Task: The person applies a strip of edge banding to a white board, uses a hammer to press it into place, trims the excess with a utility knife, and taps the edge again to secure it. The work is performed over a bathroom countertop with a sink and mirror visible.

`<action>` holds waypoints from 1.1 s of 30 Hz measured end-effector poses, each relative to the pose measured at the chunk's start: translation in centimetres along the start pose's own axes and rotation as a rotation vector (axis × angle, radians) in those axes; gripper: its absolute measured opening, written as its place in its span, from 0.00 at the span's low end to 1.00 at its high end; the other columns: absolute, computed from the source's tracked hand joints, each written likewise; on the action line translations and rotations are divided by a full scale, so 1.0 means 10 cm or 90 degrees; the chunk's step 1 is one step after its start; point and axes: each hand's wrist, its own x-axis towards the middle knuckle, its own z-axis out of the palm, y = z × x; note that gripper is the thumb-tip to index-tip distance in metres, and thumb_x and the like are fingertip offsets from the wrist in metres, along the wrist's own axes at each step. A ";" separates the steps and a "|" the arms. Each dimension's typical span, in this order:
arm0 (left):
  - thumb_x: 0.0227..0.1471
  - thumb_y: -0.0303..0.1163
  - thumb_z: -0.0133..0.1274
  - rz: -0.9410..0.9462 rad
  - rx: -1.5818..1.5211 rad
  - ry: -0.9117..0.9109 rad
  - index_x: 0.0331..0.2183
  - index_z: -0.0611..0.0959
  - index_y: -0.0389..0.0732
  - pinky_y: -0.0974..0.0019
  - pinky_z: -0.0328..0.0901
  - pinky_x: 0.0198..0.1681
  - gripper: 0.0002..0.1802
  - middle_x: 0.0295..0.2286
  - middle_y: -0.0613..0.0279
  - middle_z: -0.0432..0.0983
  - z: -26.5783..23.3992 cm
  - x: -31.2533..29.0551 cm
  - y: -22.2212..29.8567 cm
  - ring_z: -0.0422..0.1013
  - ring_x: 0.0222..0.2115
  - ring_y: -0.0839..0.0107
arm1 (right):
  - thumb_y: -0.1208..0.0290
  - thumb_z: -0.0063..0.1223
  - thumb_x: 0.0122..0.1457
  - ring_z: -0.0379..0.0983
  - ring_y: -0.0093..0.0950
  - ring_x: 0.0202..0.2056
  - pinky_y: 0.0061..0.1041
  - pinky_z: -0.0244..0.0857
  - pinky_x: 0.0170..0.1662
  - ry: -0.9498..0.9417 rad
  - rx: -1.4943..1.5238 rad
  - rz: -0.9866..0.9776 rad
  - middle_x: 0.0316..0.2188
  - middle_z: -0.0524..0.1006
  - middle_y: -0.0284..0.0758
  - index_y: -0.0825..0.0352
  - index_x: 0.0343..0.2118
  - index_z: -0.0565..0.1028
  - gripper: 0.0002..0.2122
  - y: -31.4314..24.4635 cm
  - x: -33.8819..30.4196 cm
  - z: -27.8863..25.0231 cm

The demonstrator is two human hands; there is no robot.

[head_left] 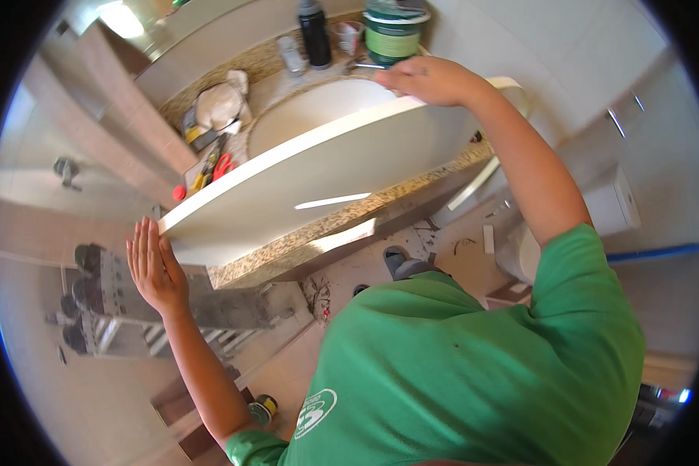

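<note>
A long white panel [287, 186] stands on edge along the front of the granite countertop [287, 252], partly hiding the white sink basin [318, 116] behind it. My left hand [157, 268] lies flat against the panel's left end, fingers stretched out. Near the far right end, my right hand [435, 81] is closed over the panel's top edge; its fingertips are partly hidden. Behind the left part of the panel lie a red-handled tool [223, 165], a small red cap [179, 193] and a pale crumpled cloth [224, 105].
A green bucket [392, 43], a black bottle [314, 35] and a clear bottle [292, 56] stand at the back of the counter. A toilet [524, 252] is at right, a ladder [155, 338] at lower left. Debris [316, 295] and a can [264, 408] are on the floor.
</note>
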 end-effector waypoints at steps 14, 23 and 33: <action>0.60 0.34 0.57 0.075 -0.196 -0.045 0.52 0.84 0.38 0.48 0.63 0.64 0.19 0.54 0.52 0.79 0.16 0.60 1.29 0.73 0.58 0.53 | 0.23 0.38 0.60 0.78 0.41 0.51 0.36 0.68 0.55 0.000 -0.011 0.012 0.46 0.82 0.47 0.62 0.53 0.81 0.42 -0.06 -0.01 -0.01; 0.59 0.30 0.57 -0.065 -0.112 -0.043 0.49 0.86 0.40 0.47 0.62 0.64 0.17 0.53 0.54 0.80 -0.10 0.33 0.98 0.73 0.58 0.53 | 0.30 0.39 0.65 0.78 0.33 0.40 0.33 0.70 0.45 0.011 0.032 0.028 0.35 0.82 0.37 0.63 0.46 0.82 0.36 -0.10 -0.12 0.00; 0.56 0.26 0.59 -0.094 -0.094 -0.029 0.46 0.87 0.40 0.51 0.68 0.58 0.15 0.48 0.57 0.83 -0.14 0.37 0.94 0.77 0.52 0.57 | 0.35 0.41 0.67 0.76 0.29 0.35 0.29 0.69 0.43 0.011 0.056 0.028 0.31 0.81 0.33 0.64 0.42 0.81 0.32 -0.17 -0.16 -0.03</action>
